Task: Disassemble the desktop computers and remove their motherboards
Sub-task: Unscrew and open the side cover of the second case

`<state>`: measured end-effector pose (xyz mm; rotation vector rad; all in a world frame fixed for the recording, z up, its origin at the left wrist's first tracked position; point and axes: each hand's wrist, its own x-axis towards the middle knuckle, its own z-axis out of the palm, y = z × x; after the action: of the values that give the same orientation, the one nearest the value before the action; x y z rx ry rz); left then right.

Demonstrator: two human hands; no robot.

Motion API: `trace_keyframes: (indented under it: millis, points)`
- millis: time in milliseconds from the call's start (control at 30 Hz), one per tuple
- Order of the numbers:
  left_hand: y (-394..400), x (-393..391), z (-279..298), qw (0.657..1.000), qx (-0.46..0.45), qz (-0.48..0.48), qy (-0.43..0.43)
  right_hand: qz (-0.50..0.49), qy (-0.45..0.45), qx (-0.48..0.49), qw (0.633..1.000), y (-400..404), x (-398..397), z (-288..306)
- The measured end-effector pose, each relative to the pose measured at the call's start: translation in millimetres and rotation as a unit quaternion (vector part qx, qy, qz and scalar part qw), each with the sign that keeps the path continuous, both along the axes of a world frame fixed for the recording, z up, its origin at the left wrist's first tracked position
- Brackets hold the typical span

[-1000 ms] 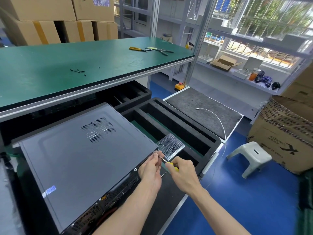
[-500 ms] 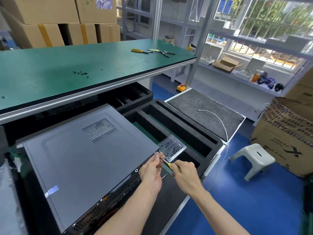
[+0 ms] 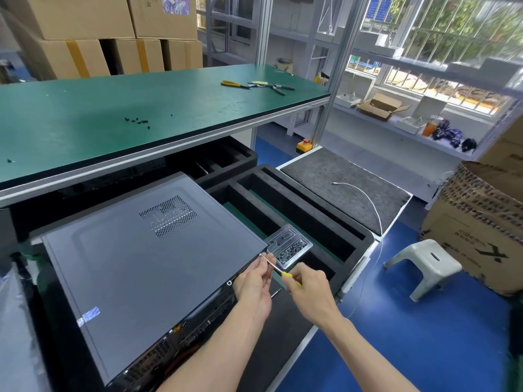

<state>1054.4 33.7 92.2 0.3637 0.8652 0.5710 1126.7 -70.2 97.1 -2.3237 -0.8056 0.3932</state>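
Grey flat metal desktop computer case (image 3: pixel 147 267), side panel up, lying on the lower black bench surface below the green-topped workbench (image 3: pixel 141 108). Right hand (image 3: pixel 310 292) grips a yellow-handled screwdriver (image 3: pixel 278 270) with its tip at the case's rear corner, while the left hand (image 3: pixel 254 284) pinches the shaft, the 2 hands close together. Clear plastic screw tray (image 3: pixel 288 248) just beyond, on black foam packing (image 3: pixel 297 210); pliers (image 3: pixel 235 84) and loose black screws (image 3: pixel 137 120) on the workbench.

I note matt grey sheet-metal computer case (image 3: pixel 147 258), perforated vent; shiny steel screwdriver (image 3: pixel 278 269) shaft, glossy yellow plastic handle; clear plastic tray (image 3: pixel 291 247); black foam insert (image 3: pixel 319 222).
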Motion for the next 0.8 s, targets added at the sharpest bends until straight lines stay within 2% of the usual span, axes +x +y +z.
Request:
trace_keyframes:
  millis: [633,800]
  points:
    - [0.8,0.3,-1.6,1.000,0.005,-0.017,0.018,0.001,0.009,0.020,1.000,1.4,-6.6,5.9]
    - [0.2,1.7,-2.1,1.000,0.006,-0.018,0.021,0.000,-0.002,-0.009,1.000,0.3,-3.5,4.0]
